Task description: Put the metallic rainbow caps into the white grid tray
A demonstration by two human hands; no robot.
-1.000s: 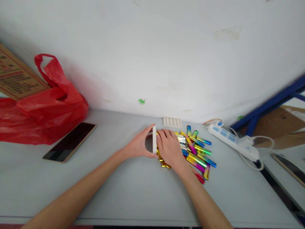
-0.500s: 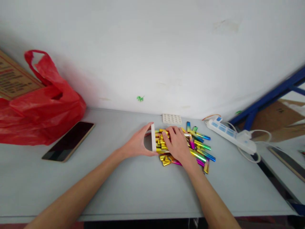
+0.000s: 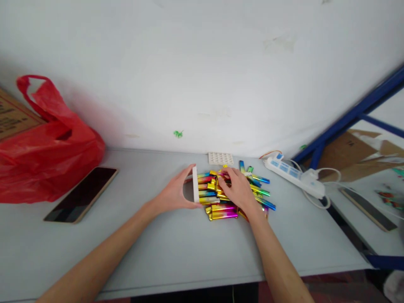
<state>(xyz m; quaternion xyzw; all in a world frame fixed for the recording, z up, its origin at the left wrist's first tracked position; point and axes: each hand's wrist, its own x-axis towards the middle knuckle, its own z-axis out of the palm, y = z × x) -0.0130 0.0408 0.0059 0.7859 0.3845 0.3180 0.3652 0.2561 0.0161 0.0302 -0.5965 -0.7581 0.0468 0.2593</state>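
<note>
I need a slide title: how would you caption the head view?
Left hand holding a white tray on edge, right hand over a pile of shiny pieces.

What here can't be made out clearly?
- Head view: some shiny sticks, hidden under the right hand.
- Head view: whether sticks sit inside the white rack in the left hand, too small.
- Head view: the red bag's contents, hidden by its plastic.
- Head view: the cardboard box, cut off by the left edge, its print blurred.
</note>
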